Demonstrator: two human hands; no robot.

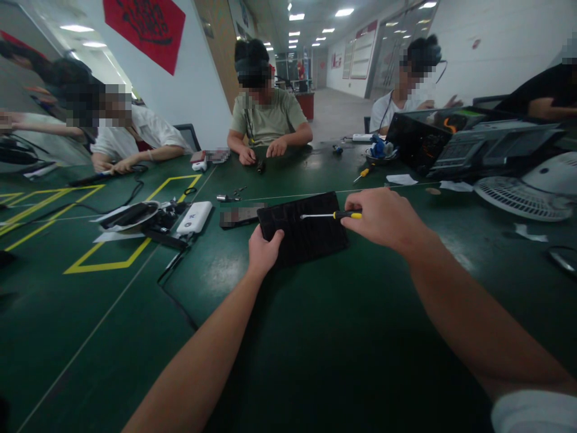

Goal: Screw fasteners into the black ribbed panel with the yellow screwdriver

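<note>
A flat black rectangular panel is tilted in front of me over the green table. My left hand grips it by its left edge, with the thumb on the face towards me. In my right hand is a screwdriver, its black and yellow handle pinched by the fingers. The metal shaft points left across the panel, and its tip appears close to the panel's upper part; whether it touches I cannot tell. Behind the panel's left end lies a phone-like dark slab.
To the left lie a white power bank, cables and a round tray of parts. Another screwdriver lies beyond my right hand. A computer case and a white fan stand right. Several people sit around the table.
</note>
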